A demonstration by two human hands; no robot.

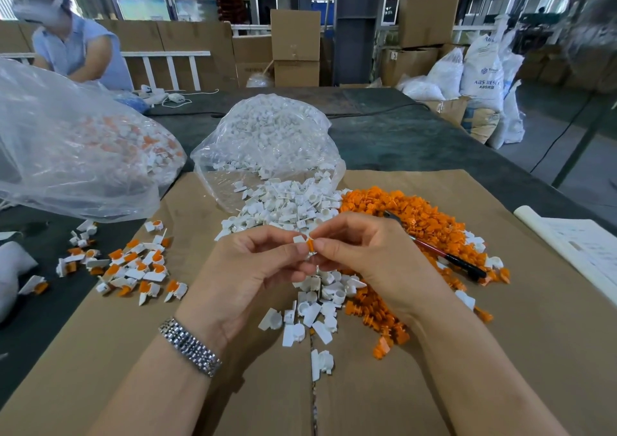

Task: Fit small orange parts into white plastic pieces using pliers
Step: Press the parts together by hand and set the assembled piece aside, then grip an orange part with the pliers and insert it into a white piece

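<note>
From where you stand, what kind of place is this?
Probably a factory assembly area: stacked cartons, resin sacks, and bulk piles of white pieces and orange parts on a worktable.

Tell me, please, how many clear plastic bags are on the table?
2. One large bag lies at the far left, holding white and orange pieces. The other bag sits at the centre, spilling white pieces onto the cardboard. Others may be out of view.
</note>
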